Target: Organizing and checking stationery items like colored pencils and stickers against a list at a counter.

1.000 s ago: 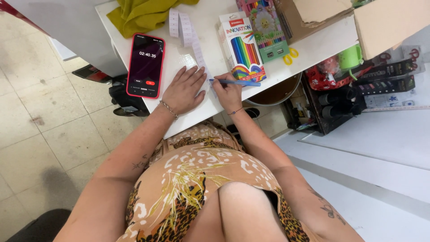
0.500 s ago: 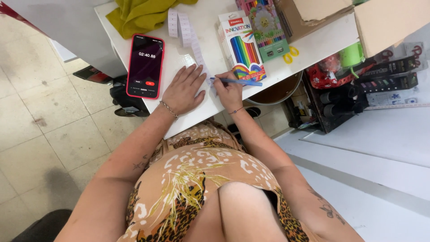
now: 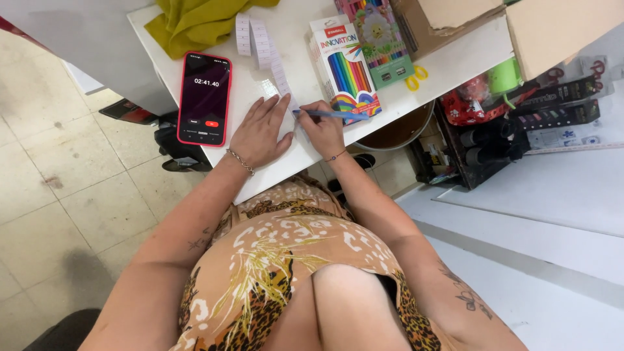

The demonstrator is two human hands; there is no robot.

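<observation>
Since the earlier frames little has shifted: the timer on the phone [image 3: 205, 97] has run on, and the right hand [image 3: 323, 129] has slid the pen [image 3: 331, 114] slightly along. That hand is clenched around the blue pen, its tip at the strip of labels [image 3: 268, 55] near the tabletop's [image 3: 455, 58] front edge. The left hand [image 3: 260, 130] lies flat and unclenched, fingers spread, pinning the strip's near end just beside the pen tip. The phone sits towards the left edge, a pencil box [image 3: 344, 68] just beyond the pen. Writing should go best with the left palm pressing steadily and the strokes kept small.
</observation>
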